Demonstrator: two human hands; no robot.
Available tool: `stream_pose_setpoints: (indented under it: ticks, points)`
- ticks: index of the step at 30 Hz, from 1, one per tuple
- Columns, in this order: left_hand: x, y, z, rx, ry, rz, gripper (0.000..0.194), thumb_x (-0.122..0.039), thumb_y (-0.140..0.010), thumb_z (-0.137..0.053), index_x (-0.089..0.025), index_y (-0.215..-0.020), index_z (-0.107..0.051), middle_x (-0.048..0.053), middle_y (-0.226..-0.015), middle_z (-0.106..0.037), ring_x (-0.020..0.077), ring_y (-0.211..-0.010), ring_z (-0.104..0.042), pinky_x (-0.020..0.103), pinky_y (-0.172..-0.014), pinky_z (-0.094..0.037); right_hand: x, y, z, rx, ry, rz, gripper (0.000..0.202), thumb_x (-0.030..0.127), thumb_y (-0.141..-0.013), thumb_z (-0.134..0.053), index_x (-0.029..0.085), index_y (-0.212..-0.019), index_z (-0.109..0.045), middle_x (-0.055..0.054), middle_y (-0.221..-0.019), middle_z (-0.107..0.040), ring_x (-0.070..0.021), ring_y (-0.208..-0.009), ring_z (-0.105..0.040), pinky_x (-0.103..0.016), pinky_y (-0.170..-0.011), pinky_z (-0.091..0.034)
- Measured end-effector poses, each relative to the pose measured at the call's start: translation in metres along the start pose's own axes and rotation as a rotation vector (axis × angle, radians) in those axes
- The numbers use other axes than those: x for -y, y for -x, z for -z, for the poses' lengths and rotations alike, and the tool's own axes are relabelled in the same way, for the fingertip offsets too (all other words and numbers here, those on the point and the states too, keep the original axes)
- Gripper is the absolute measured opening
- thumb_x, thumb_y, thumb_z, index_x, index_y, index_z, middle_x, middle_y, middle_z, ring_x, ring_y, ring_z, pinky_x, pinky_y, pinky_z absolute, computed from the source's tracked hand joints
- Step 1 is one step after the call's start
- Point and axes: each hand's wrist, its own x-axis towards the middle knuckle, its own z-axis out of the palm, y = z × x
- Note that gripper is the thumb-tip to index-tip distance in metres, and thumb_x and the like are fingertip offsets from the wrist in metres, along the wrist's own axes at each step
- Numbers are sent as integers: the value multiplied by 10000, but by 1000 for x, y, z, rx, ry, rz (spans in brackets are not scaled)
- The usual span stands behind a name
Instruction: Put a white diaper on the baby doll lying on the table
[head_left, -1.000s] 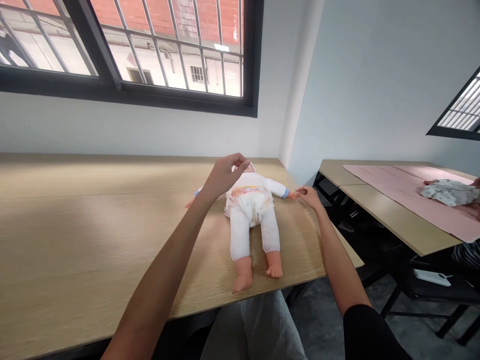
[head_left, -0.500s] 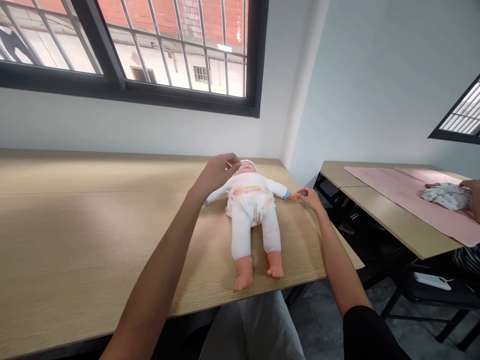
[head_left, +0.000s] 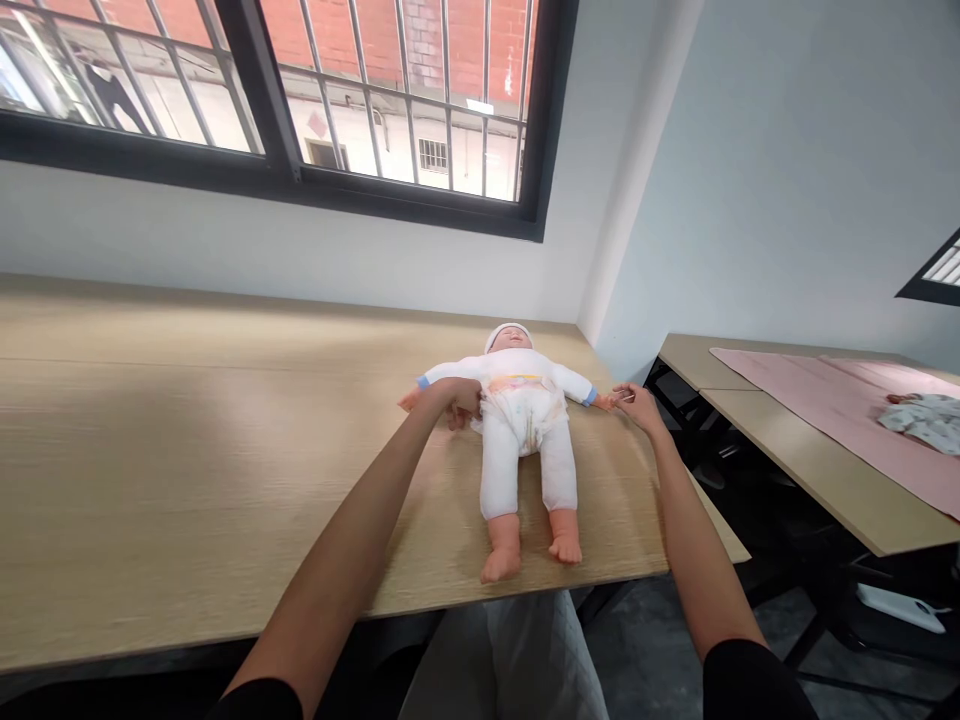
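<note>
"Left grip [head_left: 463,398] first: what was it doing?"

"Its fingers were curled at the side of the diaper [head_left: 529,408]. Whether they pinched it, I couldn't tell."

"And the right grip [head_left: 636,405]?"

"Right at the doll's hand [head_left: 602,401], fingers bent; holding or only touching, I couldn't tell."

"Where was the doll [head_left: 517,365]?"

"On its back near the end of the surface [head_left: 187,480], arms spread, feet toward the person."

"How far along did it look?"

"The diaper was round the hips, over white leggings, and the cap [head_left: 501,331] was on. Its edges looked ruffled; I couldn't tell if it was fastened. The feet were bare."

"And the room?"

"Pale wood surface, white wall [head_left: 450,265], barred window [head_left: 405,203]. Beside it, another table [head_left: 832,490] bore a pink mat [head_left: 810,400] and a patterned cloth [head_left: 926,425]."
</note>
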Motion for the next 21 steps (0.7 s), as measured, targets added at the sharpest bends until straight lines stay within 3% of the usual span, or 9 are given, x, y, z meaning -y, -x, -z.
stream_pose_setpoints:
  ticks: [5, 8, 10, 13, 16, 21]
  points:
    - [10, -10, 0, 102, 90, 26, 149, -180, -610, -600, -156, -757, -598, 65, -650, -689, 209, -566, -666, 314, -554, -558, 19, -1, 1, -268, 3, 8, 370, 198, -725, -519, 159, -1093, -505, -98, -1003, -608, -169, -743, -607, -321, -730, -511]
    - [19, -13, 4, 110, 158, -20, 155, -187, -597, -604, -160, -748, -584, 63, -729, -693, 194, -602, -670, 298, -576, -565, 51, 9, -10, -471, -33, 116, 327, 254, -803, -449, 162, -1116, -464, -106, -1017, -583, -178, -777, -606, -316, -759, -502]
    - [22, -9, 9, 97, 215, -63, 139, -201, -611, -595, -167, -744, -572, 62, -806, -692, 177, -687, -678, 259, -610, -566, 77, 19, -23, -495, -64, 218, 279, 282, -835, -421, 166, -1083, -474, -98, -986, -577, -176, -766, -597, -311, -768, -498]
    - [26, 0, 18, 93, 274, -116, 114, -220, -632, -592, -181, -737, -568, 46, -844, -685, 152, -774, -672, 200, -636, -554, 119, 33, -48, -379, -112, 356, 210, 299, -864, -419, 180, -1020, -493, -86, -947, -573, -177, -786, -580, -311, -794, -490]
    - [30, 4, 22, 126, 265, -122, 123, -187, -593, -627, -186, -705, -575, 24, -780, -681, 137, -730, -662, 185, -609, -537, 159, 36, -74, -150, -132, 500, 192, 283, -860, -466, 195, -1029, -495, -78, -999, -566, -177, -827, -580, -329, -834, -481]
    - [31, -8, 11, 200, 146, -42, 172, -156, -524, -693, -167, -665, -595, 37, -645, -673, 164, -596, -644, 289, -586, -557, 197, 22, -119, 241, -3, 600, 269, 292, -837, -571, 217, -1085, -502, -62, -1045, -582, -188, -890, -577, -338, -830, -468]
